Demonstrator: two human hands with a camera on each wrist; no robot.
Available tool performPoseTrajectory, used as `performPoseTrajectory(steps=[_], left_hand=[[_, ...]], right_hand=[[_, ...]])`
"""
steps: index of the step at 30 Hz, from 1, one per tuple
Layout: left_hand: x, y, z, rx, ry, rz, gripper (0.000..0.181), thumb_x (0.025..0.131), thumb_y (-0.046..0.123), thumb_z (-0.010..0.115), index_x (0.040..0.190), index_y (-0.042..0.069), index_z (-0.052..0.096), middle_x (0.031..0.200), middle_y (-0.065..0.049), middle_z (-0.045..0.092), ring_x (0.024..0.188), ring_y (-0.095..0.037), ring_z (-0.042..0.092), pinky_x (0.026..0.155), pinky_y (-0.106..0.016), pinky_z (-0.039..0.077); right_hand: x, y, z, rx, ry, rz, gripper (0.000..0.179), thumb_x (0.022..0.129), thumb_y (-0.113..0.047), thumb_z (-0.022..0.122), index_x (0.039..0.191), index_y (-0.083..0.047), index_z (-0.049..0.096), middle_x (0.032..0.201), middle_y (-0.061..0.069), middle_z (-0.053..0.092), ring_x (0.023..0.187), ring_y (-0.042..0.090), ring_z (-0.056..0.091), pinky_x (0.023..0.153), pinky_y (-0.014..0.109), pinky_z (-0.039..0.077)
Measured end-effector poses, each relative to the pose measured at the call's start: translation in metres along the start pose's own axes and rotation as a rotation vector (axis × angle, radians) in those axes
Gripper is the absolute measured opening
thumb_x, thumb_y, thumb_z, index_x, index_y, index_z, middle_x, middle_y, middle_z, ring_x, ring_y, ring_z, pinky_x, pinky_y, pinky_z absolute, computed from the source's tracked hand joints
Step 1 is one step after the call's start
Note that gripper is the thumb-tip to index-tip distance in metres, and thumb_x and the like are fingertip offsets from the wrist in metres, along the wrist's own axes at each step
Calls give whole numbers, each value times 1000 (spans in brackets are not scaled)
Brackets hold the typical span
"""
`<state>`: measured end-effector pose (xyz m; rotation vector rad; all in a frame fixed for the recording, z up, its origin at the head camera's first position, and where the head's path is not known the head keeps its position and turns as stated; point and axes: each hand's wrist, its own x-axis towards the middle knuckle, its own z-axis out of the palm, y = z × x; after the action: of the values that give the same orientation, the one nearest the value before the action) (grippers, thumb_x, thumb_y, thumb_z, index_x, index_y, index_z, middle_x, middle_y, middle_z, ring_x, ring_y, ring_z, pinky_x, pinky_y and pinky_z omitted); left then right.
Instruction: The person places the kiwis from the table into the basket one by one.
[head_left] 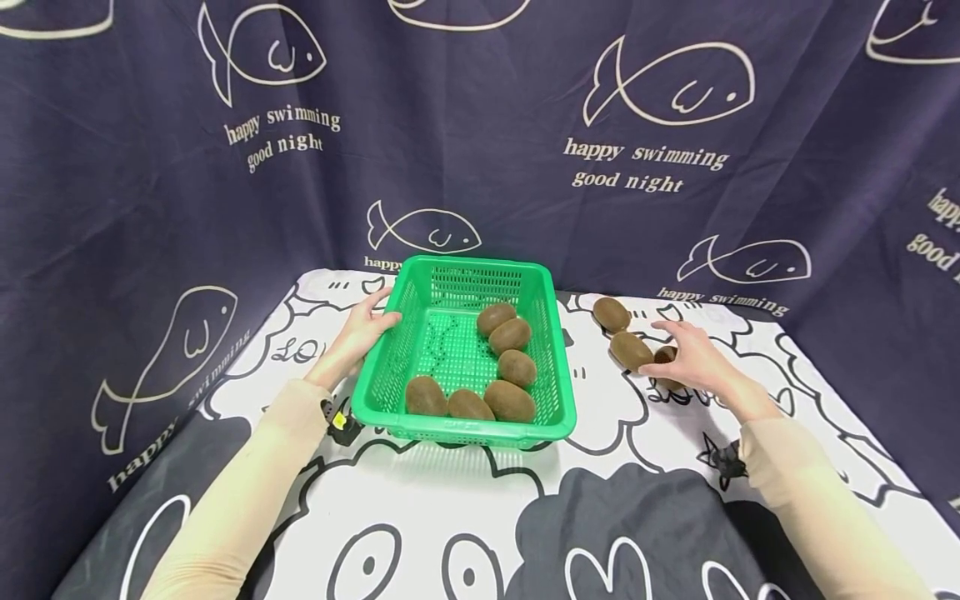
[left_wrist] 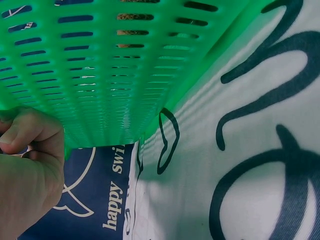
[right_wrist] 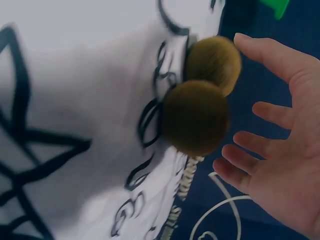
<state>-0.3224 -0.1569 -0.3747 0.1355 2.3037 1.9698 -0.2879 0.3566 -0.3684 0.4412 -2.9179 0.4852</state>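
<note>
A green plastic basket (head_left: 480,431) with slotted walls stands on the table, and several brown kiwis (head_left: 512,402) lie inside it. My left hand (head_left: 360,329) grips its left rim; in the left wrist view curled fingers (left_wrist: 37,130) show beside the slotted wall. To the right of the basket, three kiwis lie on the cloth: a back one (head_left: 611,314), a middle one (head_left: 632,352) and a third kiwi (head_left: 666,357) partly hidden by my right hand. That right hand (head_left: 697,360) hovers over them with fingers spread, holding nothing; the right wrist view shows two kiwis (right_wrist: 196,118) apart from its fingers.
A white cloth with black drawings (head_left: 420,492) covers the table. Dark blue curtains (head_left: 510,150) with fish prints hang right behind the basket and along both sides. A small dark print with a yellow spot (head_left: 341,421) lies near my left sleeve.
</note>
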Motion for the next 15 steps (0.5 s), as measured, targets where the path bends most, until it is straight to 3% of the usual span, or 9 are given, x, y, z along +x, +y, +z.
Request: performPoseTrajectory(steps=[9, 15], left_hand=[[1, -1, 0, -17, 1, 6, 68, 94, 11, 52, 155, 17, 22, 125, -37, 56, 88, -30, 70, 80, -48, 62], [1, -1, 0, -6, 1, 9, 69, 94, 12, 52, 155, 16, 21, 124, -38, 56, 88, -32, 71, 78, -47, 62]], right_hand=[[-5, 26, 7, 2, -94, 22, 99, 65, -30, 84, 139, 14, 35, 139, 41, 36, 127, 58, 34, 109, 68, 31], [-7, 29, 8, 36, -105, 18, 87, 68, -23, 84, 134, 14, 42, 125, 35, 54, 113, 49, 52, 101, 62, 42]])
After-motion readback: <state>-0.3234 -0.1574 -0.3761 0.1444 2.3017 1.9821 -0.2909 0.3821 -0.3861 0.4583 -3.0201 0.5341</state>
